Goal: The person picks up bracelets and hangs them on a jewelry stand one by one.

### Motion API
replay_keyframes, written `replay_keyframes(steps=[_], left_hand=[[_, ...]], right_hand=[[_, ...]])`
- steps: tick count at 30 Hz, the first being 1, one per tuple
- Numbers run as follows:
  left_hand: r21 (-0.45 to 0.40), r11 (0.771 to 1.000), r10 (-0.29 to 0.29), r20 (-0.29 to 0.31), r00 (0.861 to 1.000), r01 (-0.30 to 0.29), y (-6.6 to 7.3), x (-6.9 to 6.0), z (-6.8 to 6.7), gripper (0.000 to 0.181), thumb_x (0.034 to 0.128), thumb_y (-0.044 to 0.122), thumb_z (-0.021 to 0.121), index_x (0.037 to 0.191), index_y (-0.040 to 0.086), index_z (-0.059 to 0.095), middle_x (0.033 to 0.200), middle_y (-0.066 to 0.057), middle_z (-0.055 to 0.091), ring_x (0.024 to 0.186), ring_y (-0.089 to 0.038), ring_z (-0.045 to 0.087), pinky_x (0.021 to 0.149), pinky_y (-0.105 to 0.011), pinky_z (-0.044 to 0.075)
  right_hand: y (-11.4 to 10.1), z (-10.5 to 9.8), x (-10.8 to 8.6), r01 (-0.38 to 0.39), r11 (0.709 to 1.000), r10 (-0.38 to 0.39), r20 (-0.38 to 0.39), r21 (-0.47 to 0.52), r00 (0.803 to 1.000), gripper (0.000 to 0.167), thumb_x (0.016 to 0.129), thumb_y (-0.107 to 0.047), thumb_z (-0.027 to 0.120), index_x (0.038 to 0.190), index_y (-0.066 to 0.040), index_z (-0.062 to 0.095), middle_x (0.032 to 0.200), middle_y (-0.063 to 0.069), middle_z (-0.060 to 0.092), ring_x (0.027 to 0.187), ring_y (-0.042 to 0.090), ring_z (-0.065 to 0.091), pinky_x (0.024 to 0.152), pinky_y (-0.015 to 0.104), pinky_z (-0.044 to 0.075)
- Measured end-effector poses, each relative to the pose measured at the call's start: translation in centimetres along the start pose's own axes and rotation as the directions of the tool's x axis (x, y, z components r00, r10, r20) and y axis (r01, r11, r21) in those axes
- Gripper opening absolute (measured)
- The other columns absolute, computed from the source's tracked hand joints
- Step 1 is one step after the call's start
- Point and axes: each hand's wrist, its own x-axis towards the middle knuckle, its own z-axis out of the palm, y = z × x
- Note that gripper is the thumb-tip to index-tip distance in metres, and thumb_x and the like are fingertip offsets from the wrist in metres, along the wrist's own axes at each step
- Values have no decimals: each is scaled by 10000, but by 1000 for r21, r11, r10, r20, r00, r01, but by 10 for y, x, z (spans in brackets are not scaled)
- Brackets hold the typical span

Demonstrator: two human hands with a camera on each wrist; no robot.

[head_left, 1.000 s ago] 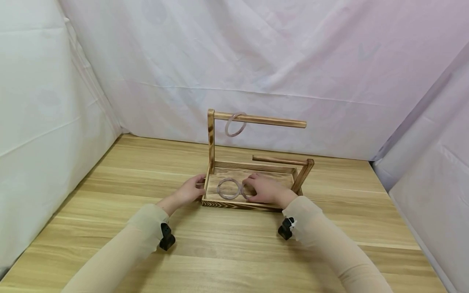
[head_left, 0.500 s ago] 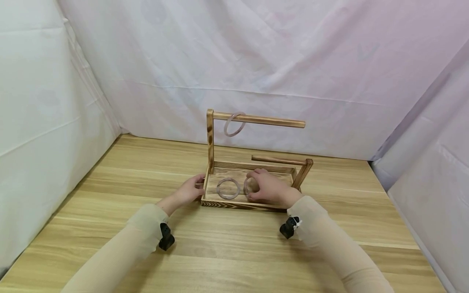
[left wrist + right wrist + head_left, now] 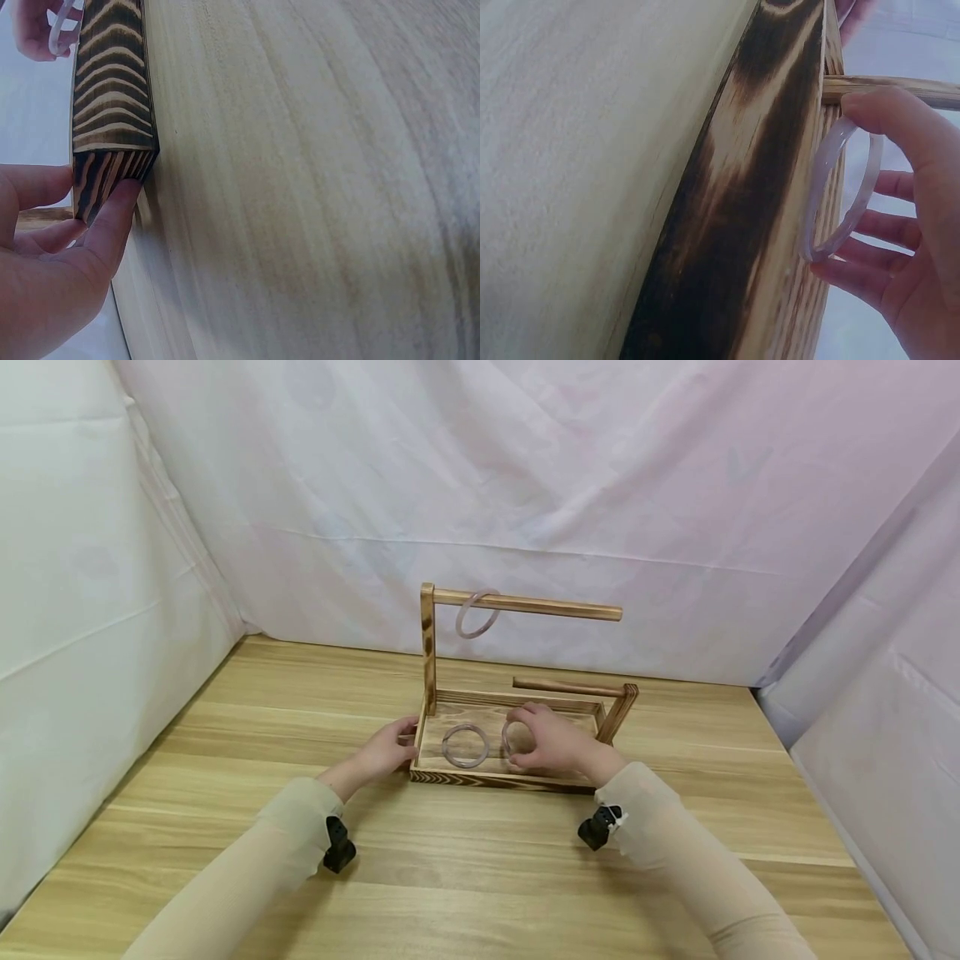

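My right hand (image 3: 558, 743) pinches a translucent pale purple bangle (image 3: 820, 187) by its edges, thumb on one side and fingers on the other, over the right part of a wooden tray (image 3: 487, 779). A second bangle (image 3: 446, 750) lies flat in the tray's left part. From the upper bar (image 3: 555, 607) of the tray's stand hangs a third bangle (image 3: 467, 628), near the left post. My left hand (image 3: 384, 750) rests at the tray's left end; in the left wrist view its thumb and fingers grip the corner (image 3: 105, 176) of the patterned wood.
A lower, shorter bar (image 3: 566, 687) reaches left from a slanted post (image 3: 619, 714) at the tray's right end. Behind the wooden table (image 3: 450, 868) hangs a pale cloth (image 3: 525, 468), with more cloth along both sides.
My right hand has moved a little to the right with its bangle, which has parted from the bangle lying in the tray and now stands more upright. The left hand has stayed at the tray's end.
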Motion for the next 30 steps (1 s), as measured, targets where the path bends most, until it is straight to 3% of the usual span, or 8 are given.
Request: replay_keyframes(steps=[23, 30], left_hand=[[19, 1000, -4, -5, 1000, 4, -1, 0, -1, 587, 895, -56, 431, 1424, -138, 190, 1386, -350, 341, 1277, -467, 384, 1026, -476, 442], [14, 1000, 0, 4, 1000, 0, 0, 1, -1, 572, 909, -46, 434, 1423, -134, 199, 1400, -351, 325, 1288, -468, 374, 1026, -479, 440]], right_hand=[[-3, -9, -20, 115, 993, -115, -66, -13, 991, 576, 802, -306, 697, 1274, -48, 490, 1279, 127, 500, 1177, 272, 502, 969, 452, 467], [-6, -16, -28, 128, 992, -128, -93, 2, 987, 569, 794, -302, 709, 1268, -83, 480, 1274, 130, 490, 923, 183, 499, 794, 378, 488]])
